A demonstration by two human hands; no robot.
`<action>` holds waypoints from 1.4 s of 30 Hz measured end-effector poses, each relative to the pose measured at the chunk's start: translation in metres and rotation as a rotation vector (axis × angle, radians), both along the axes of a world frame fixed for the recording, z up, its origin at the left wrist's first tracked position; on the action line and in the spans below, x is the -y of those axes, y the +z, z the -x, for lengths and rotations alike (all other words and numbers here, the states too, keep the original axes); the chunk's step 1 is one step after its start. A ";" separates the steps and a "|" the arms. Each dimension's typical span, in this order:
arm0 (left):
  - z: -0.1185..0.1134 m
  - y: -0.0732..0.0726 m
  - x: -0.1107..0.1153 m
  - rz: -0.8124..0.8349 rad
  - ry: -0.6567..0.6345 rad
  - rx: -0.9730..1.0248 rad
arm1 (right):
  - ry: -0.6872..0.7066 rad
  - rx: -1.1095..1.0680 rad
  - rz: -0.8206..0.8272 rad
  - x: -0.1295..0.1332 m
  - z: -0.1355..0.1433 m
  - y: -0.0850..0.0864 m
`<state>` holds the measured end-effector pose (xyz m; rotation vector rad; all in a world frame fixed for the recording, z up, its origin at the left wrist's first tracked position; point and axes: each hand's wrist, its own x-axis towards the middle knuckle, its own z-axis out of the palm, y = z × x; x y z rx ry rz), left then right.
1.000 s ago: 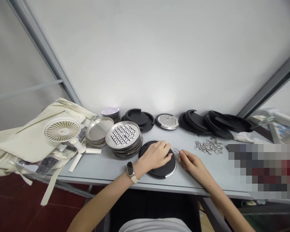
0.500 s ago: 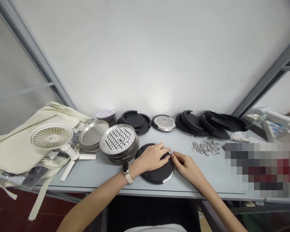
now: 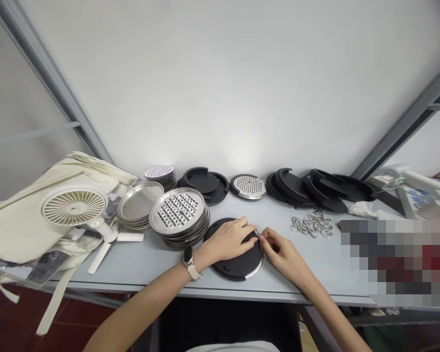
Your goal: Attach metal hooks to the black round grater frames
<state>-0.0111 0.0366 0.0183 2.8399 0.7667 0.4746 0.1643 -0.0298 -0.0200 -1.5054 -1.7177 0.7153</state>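
Note:
A round black disc with a metal rim showing along its right side lies near the table's front edge. Spread over its upper part is my left hand, its fingertips at the disc's right edge. My right hand pinches a small metal piece at that same edge, mostly covered by the fingertips. To the right lies a pile of metal clips. A stack of perforated metal discs stands to the left of the black disc.
Plain metal plates, a white fan and a cream bag are at the left. Black trays, a perforated disc in a black holder and more black trays line the wall.
The fingers of both hands have shifted slightly at the disc's edge, and the small metal piece sits at a lower angle. The view has moved a little.

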 end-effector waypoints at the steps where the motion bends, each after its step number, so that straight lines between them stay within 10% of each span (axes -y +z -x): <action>1: 0.000 0.000 0.000 0.000 -0.004 -0.002 | 0.000 -0.007 0.003 0.000 0.000 0.000; 42: 0.000 0.000 0.001 0.028 0.004 0.026 | 0.012 -0.137 0.033 -0.004 -0.003 -0.006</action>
